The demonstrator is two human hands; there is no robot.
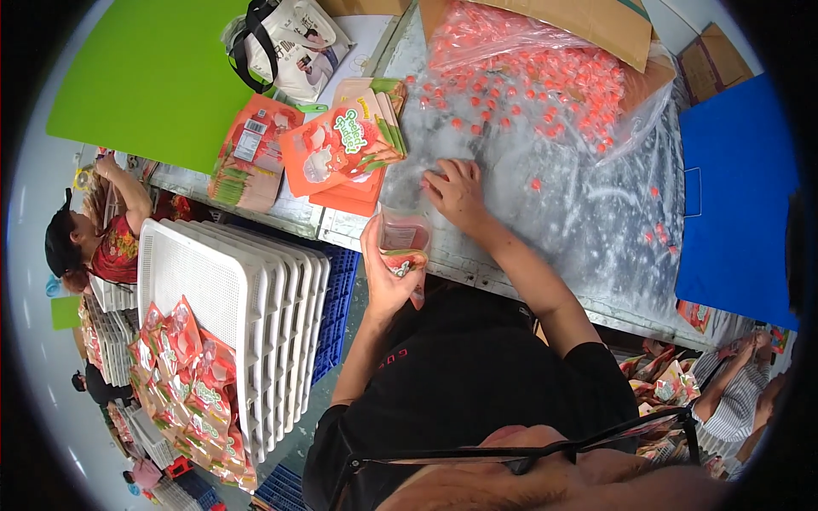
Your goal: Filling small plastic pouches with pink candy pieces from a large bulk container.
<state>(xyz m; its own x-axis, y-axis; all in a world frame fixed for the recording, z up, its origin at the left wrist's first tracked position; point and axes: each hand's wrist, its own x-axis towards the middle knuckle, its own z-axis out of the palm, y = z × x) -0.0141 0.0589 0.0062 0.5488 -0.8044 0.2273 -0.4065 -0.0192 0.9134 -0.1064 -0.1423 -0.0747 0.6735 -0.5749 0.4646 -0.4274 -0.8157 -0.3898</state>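
Note:
My left hand [385,285] grips a red and pink pouch [404,237] at the table's near edge. The pouch's clear inside shows at the top, its mouth apart. Over the metal tabletop just beyond, my right hand [460,194] has its fingers curled, with a small reddish piece at the fingertips. Small round red wrapped pieces [535,184] lie scattered past that hand. They spread from a big heap [545,81] in clear plastic at the back. Left of my hands is a stack of flat printed pouches [341,149], next to another pile of pouches [251,153] turned barcode side up.
Stacked white perforated trays [196,255] stand at my left, with filled pouches [192,375] on top. A white tote bag [294,51] sits behind the pouches. A green board [162,77] and a blue board [741,204] flank the table. Other people [94,230] work nearby.

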